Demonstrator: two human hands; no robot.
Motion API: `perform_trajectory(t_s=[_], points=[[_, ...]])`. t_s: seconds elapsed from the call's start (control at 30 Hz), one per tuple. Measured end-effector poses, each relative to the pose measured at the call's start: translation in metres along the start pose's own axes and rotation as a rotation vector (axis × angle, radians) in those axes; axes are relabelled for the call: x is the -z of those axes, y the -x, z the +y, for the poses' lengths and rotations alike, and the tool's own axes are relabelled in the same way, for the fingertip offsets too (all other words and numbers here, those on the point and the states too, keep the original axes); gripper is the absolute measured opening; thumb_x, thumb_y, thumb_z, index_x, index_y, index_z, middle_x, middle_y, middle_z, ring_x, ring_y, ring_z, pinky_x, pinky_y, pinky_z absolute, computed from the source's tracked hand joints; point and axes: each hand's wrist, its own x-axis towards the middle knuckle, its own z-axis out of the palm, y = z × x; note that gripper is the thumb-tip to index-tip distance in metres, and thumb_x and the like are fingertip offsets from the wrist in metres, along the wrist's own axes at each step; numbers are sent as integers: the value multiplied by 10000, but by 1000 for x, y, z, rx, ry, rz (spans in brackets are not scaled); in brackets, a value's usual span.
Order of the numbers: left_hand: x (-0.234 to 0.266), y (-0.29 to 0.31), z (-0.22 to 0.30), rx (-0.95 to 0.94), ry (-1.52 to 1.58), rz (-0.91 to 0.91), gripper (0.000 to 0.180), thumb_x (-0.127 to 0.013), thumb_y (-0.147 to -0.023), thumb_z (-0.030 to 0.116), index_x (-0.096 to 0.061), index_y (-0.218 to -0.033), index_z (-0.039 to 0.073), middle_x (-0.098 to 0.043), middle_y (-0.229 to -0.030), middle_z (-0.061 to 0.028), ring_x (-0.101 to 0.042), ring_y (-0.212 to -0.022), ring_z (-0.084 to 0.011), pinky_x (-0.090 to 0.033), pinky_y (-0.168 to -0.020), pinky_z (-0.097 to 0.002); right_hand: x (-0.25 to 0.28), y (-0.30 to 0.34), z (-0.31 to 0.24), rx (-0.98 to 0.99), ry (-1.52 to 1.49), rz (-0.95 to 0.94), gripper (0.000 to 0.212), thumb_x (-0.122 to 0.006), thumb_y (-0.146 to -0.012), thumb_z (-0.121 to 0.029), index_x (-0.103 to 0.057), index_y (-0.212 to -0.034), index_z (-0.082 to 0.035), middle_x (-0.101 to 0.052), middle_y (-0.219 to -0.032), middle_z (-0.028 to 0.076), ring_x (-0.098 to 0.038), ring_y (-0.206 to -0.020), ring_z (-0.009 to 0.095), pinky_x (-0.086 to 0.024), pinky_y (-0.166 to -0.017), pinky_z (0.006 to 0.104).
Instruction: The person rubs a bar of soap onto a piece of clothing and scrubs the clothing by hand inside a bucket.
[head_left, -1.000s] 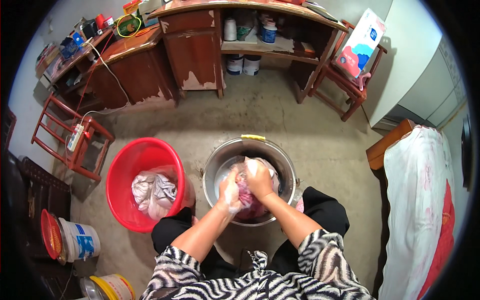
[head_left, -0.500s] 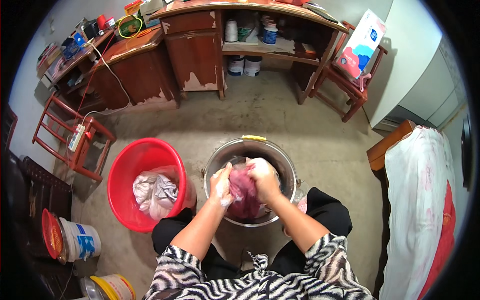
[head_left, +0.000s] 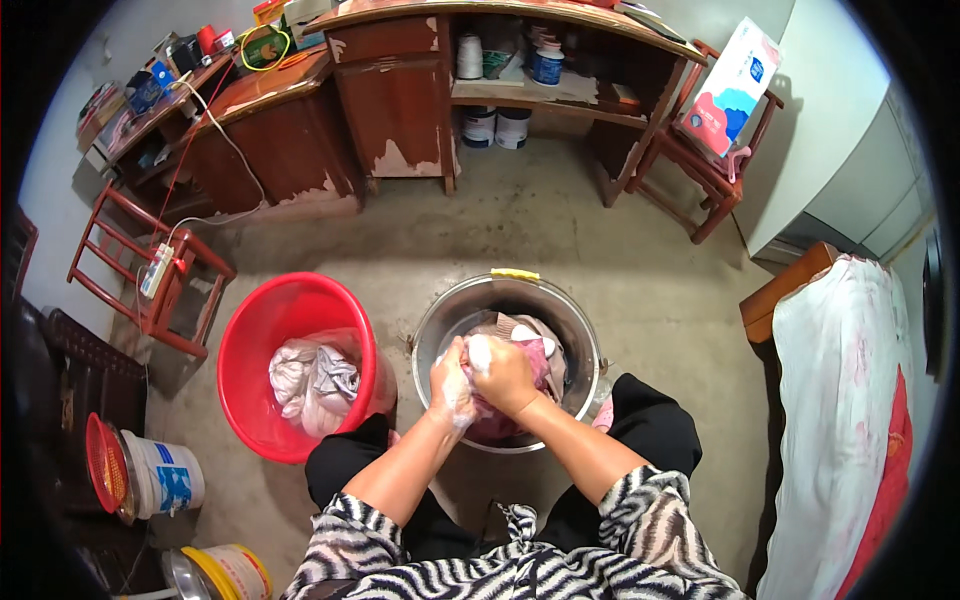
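Between my knees stands a round metal basin [head_left: 590, 400] with a strip of yellow on its far rim. My left hand [head_left: 452, 382] and my right hand [head_left: 503, 374] are pressed together over it, closed on a wet dark pink cloth [head_left: 492, 418]. White suds cover parts of both hands. Part of the cloth hangs below them into the basin, and some shows beyond my right hand. A beige striped cloth [head_left: 514, 328] and a lump of white foam lie in the basin beyond my hands. What is inside my fists is mostly hidden.
At my left stands a red plastic tub [head_left: 240, 345] holding white and grey wet clothes [head_left: 315, 380]. Buckets [head_left: 165, 475] stand farther left. A red chair [head_left: 165, 290] carries a power strip. A worn desk [head_left: 395, 120] is ahead; a cloth-covered bed [head_left: 835, 400] lies right.
My right hand has moved left and down against my left hand, bunching the pink cloth between them. The beige cloth and white foam in the basin now show.
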Motion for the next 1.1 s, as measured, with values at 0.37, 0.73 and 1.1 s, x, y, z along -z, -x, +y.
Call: perform_trajectory(t_s=[0.37, 0.73, 1.1], points=[[-26, 18, 25, -11, -34, -115, 450, -455, -891, 499, -499, -706, 92, -479, -646, 14, -496, -598, -97, -438, -586, -228, 34, -11, 26, -324, -348, -105, 207, -591, -789, -201, -600, -899, -27, -612, -816, 122, -583, -763, 257, -455, -698, 344], [-28, 26, 50, -119, -432, -615, 481, -373, -916, 496, -484, -1101, 67, -541, -1023, -54, -516, -946, -146, -404, -857, -288, 108, -32, -9, -182, -127, -713, 280, -628, -732, -249, -583, -837, 7, -605, -793, 182, -571, -732, 301, -439, -687, 387], [-19, 26, 54, -449, -1367, -597, 523, -710, -708, 261, -513, -1116, 0, -569, -1039, -132, -534, -981, -208, -409, -871, -327, 119, -28, 12, -358, -553, -434, 149, -676, -726, -110, -606, -830, -29, -564, -753, -17, -499, -718, 77, -418, -648, 233]])
